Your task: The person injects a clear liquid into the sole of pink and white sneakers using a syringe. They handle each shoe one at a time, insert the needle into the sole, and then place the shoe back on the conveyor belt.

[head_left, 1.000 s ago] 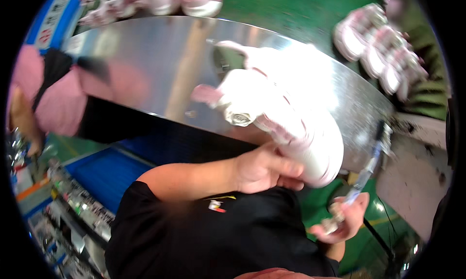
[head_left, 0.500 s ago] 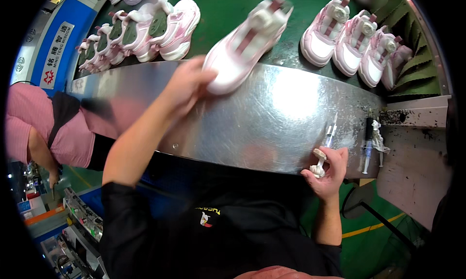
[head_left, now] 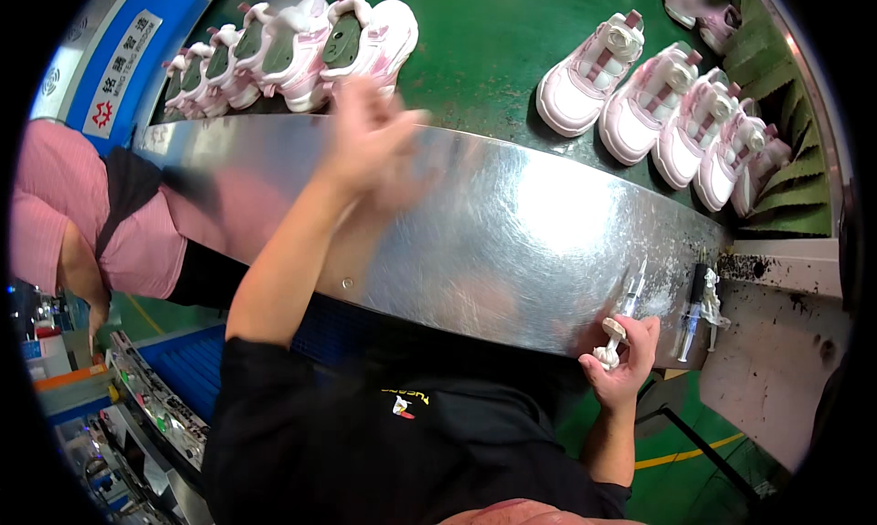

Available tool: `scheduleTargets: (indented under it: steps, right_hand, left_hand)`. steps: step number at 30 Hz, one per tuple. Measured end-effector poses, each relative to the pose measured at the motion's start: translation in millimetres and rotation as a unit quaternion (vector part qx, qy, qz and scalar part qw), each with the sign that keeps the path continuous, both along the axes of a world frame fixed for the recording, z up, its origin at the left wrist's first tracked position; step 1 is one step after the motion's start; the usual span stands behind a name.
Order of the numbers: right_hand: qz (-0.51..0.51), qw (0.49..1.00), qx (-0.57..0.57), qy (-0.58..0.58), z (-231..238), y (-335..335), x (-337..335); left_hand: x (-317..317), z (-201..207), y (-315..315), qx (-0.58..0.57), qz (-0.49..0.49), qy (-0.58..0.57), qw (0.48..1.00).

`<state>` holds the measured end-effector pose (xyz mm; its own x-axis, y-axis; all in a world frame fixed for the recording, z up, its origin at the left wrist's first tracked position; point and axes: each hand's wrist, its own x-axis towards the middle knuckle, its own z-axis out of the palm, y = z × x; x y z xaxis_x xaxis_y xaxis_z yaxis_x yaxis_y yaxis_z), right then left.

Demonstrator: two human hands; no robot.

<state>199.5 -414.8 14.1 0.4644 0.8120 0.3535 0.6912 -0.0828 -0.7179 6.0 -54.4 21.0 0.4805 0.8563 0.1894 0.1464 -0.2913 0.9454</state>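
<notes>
1. Our left hand (head_left: 370, 146) is raised over the curved metal guard (head_left: 512, 242), blurred, fingers loosely spread and holding nothing.
2. Our right hand (head_left: 621, 361) is closed around a small syringe-like applicator (head_left: 623, 317), its tip pointing up against the guard.
3. The applicator has a clear barrel and a pale, crusted grip end.
4. Nearest our left hand, a pink-and-white shoe (head_left: 370, 36) stands on the green conveyor belt (head_left: 484, 50), beside a row of like shoes.
</notes>
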Motion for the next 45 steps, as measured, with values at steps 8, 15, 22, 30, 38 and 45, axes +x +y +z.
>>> scheduleTargets:
  steps: [8,15,22,30,38,45]
  right_hand:
    - [0.012,1.000,0.004,0.014,1.9,0.8,-0.6]
    - [0.003,1.000,-0.003,0.002,4.6,-26.4,-2.4]
    - [-0.035,0.997,-0.037,0.064,5.8,-56.6,3.6]
    - [-0.041,0.989,-0.033,0.137,15.2,-62.1,2.8]
    - [-0.007,0.978,0.014,0.208,35.7,-54.0,-19.3]
    - [0.193,0.895,0.134,0.380,68.1,13.8,-14.8]
  left_hand:
    - [-19.8,-19.7,76.7,0.060,0.114,-0.039,0.991]
    - [-44.7,11.9,61.7,-0.089,0.053,-0.053,0.993]
    - [-95.5,19.9,-109.5,0.214,-0.113,0.103,0.965]
    - [-71.2,1.5,-35.5,-0.188,-0.074,-0.096,0.975]
    - [12.5,3.4,-0.5,-0.063,-0.139,0.187,0.970]
    - [5.8,40.0,-68.9,-0.376,-0.276,-0.336,0.818]
